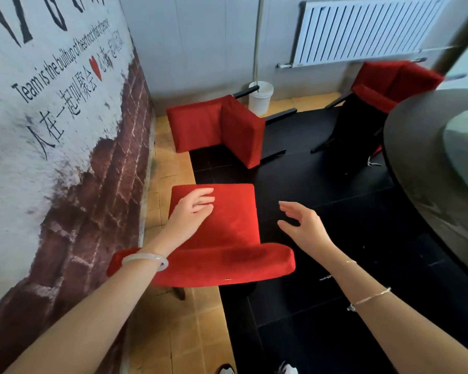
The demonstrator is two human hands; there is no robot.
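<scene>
Left forearm (97,298) over chair (233,228) corner

On your left, the wall poster (38,109) carries all the writing you can read. One slanted black line in English says "Team is the builtup of heart"; its last words, further up the wall, are too blurred to make out. Below it runs a line of Chinese characters, 人在一起叫聚会, followed by a red heart (95,67) and more characters that smear with distance. The big black brush strokes at the poster's top are cut off by the frame edge and cannot be read.
</scene>
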